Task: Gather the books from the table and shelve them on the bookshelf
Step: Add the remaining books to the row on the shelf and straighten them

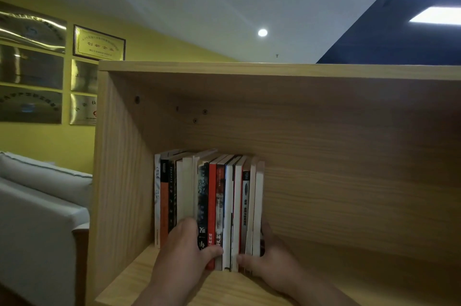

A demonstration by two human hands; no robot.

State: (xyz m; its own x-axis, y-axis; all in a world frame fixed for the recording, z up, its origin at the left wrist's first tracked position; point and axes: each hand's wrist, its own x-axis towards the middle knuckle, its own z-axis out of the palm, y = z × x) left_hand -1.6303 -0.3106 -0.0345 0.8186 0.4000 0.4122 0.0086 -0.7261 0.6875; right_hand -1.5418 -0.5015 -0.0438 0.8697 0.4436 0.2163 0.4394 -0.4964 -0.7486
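Observation:
A row of several books (219,196) stands upright on the board of a light wooden bookshelf (174,283), spines toward me, in black, red, orange and white. My left hand (185,250) grips the left side of the front group, its fingers between books and its thumb across the lower spines. My right hand (269,259) holds the right end of the same group, fingers behind the outermost white book and thumb at the base of the spines. The few books at the far left stand apart from my hands.
The bookshelf's left wall (117,181) stands a short gap from the books. To the right of the books the shelf board (361,275) runs on bare. A grey sofa (37,206) and a yellow wall with framed plaques (98,42) lie left of the shelf.

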